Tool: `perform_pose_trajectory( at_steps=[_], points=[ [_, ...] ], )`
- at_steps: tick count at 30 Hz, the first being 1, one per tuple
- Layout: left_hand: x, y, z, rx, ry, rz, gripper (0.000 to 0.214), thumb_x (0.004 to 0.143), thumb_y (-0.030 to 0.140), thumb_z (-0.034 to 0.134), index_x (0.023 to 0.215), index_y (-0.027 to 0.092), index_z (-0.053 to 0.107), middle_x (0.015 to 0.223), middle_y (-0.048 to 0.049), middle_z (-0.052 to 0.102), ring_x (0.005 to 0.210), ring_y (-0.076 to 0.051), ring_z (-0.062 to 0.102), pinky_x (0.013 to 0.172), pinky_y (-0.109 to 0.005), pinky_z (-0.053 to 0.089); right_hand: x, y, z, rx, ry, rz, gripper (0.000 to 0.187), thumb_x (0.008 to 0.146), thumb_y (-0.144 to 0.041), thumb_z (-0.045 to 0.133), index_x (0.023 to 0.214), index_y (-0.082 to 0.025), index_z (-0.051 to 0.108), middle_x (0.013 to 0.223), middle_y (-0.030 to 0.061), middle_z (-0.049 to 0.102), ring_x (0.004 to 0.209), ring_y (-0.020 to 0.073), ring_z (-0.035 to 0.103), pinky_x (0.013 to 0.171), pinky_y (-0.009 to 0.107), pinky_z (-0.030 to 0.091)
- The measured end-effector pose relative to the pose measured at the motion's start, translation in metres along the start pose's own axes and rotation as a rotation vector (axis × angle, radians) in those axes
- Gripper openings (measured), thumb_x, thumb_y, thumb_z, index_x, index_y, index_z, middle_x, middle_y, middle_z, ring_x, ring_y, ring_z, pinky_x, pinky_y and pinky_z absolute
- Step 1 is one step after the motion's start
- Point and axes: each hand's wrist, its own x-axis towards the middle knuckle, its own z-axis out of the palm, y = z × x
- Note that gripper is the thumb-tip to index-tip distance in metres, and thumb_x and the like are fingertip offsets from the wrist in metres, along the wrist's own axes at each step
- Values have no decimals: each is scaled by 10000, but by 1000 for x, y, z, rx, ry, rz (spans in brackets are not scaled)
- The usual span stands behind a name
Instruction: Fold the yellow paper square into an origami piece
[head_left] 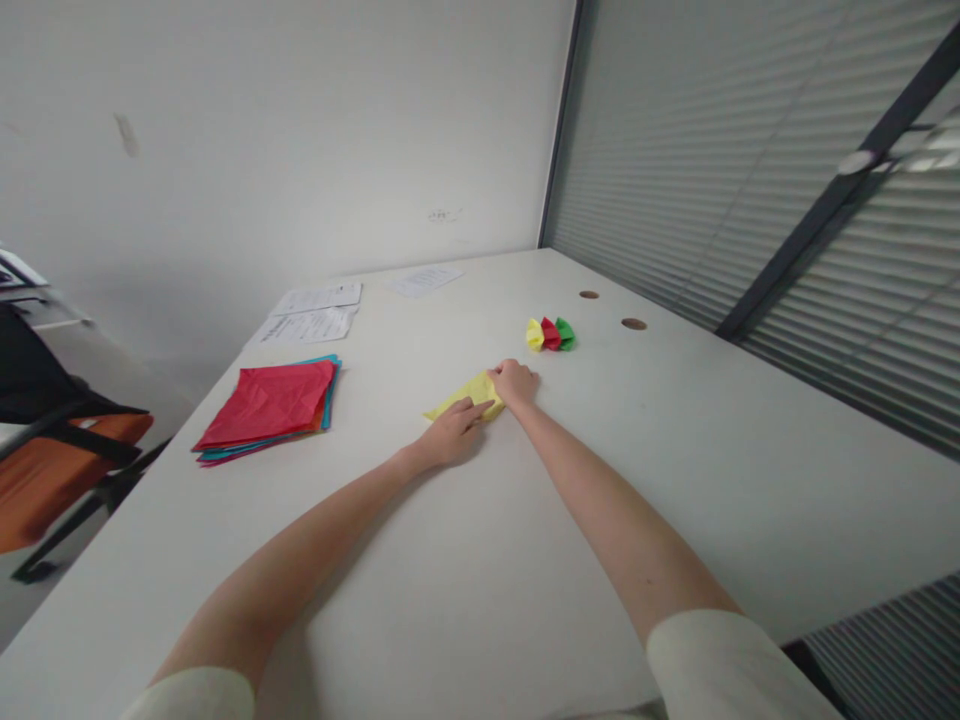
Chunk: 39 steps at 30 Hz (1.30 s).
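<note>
The left hand [456,432] covers the near side of the yellow paper [472,388], the right hand [514,382] hides its right end, and that hand's grip cannot be made out; a red sheet [270,400] masks most of the sheets beneath it [329,398], print on the white papers [319,297] is too small to read, and the view's edges crop the chair [75,465], sleeves [720,660] and bench [465,560]

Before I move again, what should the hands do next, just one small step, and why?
I would probably run the left hand along the yellow paper toward its pointed left end, pressing lightly, while the right hand steadies the other end. Both hands are on the paper, and that pointed end lies uncovered, so one smoothing stroke seems easy.
</note>
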Motion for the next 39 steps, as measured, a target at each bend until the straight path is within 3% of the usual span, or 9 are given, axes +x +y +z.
perform_pose_trajectory(
  at_steps=[5, 12, 39],
  points=[
    [-3, 10, -4, 117, -36, 99, 441, 837, 142, 447, 1244, 154, 615, 1027, -120, 546, 985, -228, 553, 944, -388, 453, 0, 0, -1, 9, 11, -8, 268, 879, -407, 556, 989, -209, 701, 1020, 96, 724, 1042, 242, 619, 916, 375, 373],
    [-3, 11, -4, 106, -5, 207, 446, 831, 103, 434, 1247, 125, 591, 1331, -157, 559, 1254, -258, 512, 1074, -430, 408, 3, 0, -1, 28, -21, 7, 265, 875, -412, 565, 984, -217, 708, 1022, 95, 726, 1041, 241, 623, 921, 379, 370],
    [-2, 8, -3, 129, -29, 218, 473, 833, 101, 426, 1288, 111, 555, 1328, -112, 591, 1295, -256, 489, 1097, -409, 406, 3, 1, -1, 36, -16, -3, 221, 860, -416, 588, 963, -245, 682, 1019, 65, 724, 1026, 228, 627, 916, 373, 372]
  ],
)
